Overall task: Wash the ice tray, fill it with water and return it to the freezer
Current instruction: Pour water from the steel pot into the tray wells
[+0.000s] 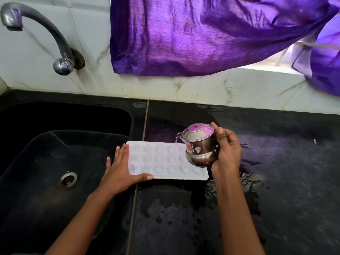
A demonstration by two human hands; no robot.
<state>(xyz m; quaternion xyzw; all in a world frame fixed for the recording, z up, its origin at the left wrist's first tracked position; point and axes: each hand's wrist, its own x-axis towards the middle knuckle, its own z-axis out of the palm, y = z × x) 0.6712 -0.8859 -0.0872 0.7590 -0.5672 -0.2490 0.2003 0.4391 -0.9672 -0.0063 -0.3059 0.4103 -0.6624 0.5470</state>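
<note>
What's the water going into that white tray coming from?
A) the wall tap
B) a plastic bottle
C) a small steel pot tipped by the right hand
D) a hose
C: the right hand tilts a small steel pot, and a thin stream runs from its spout onto the ice tray.

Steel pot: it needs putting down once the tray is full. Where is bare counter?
Bare but wet: counter right of the right hand, below the wall tiles; also behind the ice tray. Crowded: around the tray, with left hand and steel pot.
</note>
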